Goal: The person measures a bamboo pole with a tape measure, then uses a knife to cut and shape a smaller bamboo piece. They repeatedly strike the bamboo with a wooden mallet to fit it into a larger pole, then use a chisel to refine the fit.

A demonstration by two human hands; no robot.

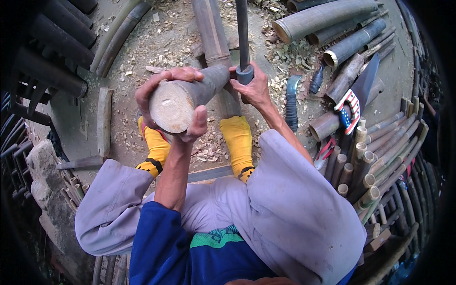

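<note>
My left hand [179,102] is wrapped round a thick bamboo section [209,85], its pale, closed end [172,107] facing me. The section's far end reaches toward my right hand [255,88]. That hand grips a long, dark, straight tool [242,33] near a grey cylindrical part; its exact kind is unclear. Beneath the held section runs a longer bamboo pole [213,33], lying on the ground and ending by my right foot, in a yellow sock [236,142]. Whether section and pole touch, I cannot tell.
Wood chips [128,61] litter the ground. At right lie a curved blade with a wrapped handle [292,104], a handsaw [349,111] and cut bamboo [327,19]. Thin bamboo lengths [375,175] are bundled beside my right knee. More bamboo [57,52] is stacked at left, near a rock [47,175].
</note>
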